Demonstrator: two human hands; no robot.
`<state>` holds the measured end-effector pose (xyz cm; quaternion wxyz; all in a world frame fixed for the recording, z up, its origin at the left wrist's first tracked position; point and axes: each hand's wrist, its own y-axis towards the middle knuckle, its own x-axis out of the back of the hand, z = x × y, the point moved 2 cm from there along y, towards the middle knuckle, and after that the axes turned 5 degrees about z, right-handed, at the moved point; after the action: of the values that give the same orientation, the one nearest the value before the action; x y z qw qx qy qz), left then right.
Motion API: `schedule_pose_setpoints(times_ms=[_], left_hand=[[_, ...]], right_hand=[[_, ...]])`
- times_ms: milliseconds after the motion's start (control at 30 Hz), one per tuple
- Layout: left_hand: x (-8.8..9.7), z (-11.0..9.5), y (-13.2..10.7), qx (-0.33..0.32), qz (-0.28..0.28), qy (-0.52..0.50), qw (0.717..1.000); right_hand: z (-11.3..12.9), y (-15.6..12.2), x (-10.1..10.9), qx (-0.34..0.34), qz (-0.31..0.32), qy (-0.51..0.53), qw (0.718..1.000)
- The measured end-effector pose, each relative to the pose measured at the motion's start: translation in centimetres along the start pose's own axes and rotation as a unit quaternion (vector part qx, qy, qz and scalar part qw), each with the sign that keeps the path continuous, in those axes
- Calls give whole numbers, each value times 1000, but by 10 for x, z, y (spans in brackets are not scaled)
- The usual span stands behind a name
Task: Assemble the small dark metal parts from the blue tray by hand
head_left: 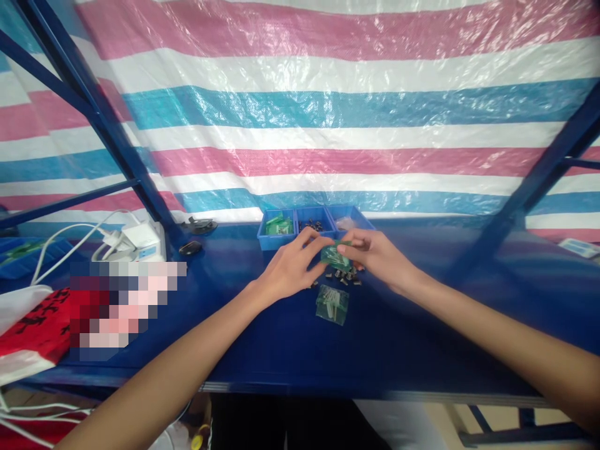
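The left hand point(291, 267) and right hand point(377, 256) meet over the counter point(403, 344) at a small green-tinted plastic bag point(336, 256). The right hand has it pinched, thumb across the face; the left hand's fingers and thumb spread around its nine o'clock edge, though whether they grip it I cannot tell.

Taking that bag as the centre of the dial, small dark metallic pieces point(345, 275) lie loose just beside it at six o'clock. Farther along six, a second clear bag point(332, 304) with a green band lies flat, with pale slim pieces inside.

Three joined blue bins stand near: the left bin point(276, 242) at ten o'clock holds green packets point(279, 224), the middle bin point(307, 214) at eleven holds small dark parts point(313, 225), and the right bin point(343, 212) at twelve holds something pale and filmy.

Well apart at nine o'clock are a black rounded object point(190, 248) and a white power strip point(159, 240) with plugs; between eight and nine sits a red bag point(42, 319) with black markings. A striped plastic sheet point(319, 106) hangs behind, at twelve.
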<state>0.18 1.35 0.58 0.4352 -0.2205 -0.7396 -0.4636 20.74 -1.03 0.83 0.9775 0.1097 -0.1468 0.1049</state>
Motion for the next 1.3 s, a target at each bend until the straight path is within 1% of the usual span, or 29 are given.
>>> schedule_pose_setpoints(times_ms=[200,300,367,433,500,567,667,733,833,967,1033,1100,1200,1300], left_hand=[[1,5,-1,-17,-22,28,999],[0,5,-1,-25,-34,30,999],[-1,5,0,-24,-40,27,999],[-1,5,1,-20,-49,15,998],[0,5,3,-13,-61,-5,998],[1,7,5,3,-74,-22,997],[2,9,8,28,-86,-43,995],[1,9,9,34,-77,-67,994],[-2,9,8,45,-57,-101,992],[-4,10,4,73,-57,-133,987],[-6,8,2,72,-52,-120,989],[-6,5,0,65,-57,-85,993],[-7,0,0,44,-80,-26,995],[-5,-3,0,13,-103,23,994]], right_hand=[[2,-3,-3,-8,9,25,1000],[3,-4,-5,-26,23,42,999],[1,-3,-6,-32,21,40,998],[0,-1,-6,-12,4,4,1000],[1,0,-5,35,-17,-52,998],[3,0,-6,74,-22,-89,993],[5,-2,-7,72,-9,-100,992],[6,-3,-6,65,-14,-106,992],[7,-2,-4,77,-19,-108,991],[6,-1,-2,71,-35,-91,993],[6,-2,-3,57,-42,-66,995],[7,-4,-5,43,-41,-33,998],[9,-7,-9,32,-29,7,999],[11,-9,-12,36,-18,21,999]])
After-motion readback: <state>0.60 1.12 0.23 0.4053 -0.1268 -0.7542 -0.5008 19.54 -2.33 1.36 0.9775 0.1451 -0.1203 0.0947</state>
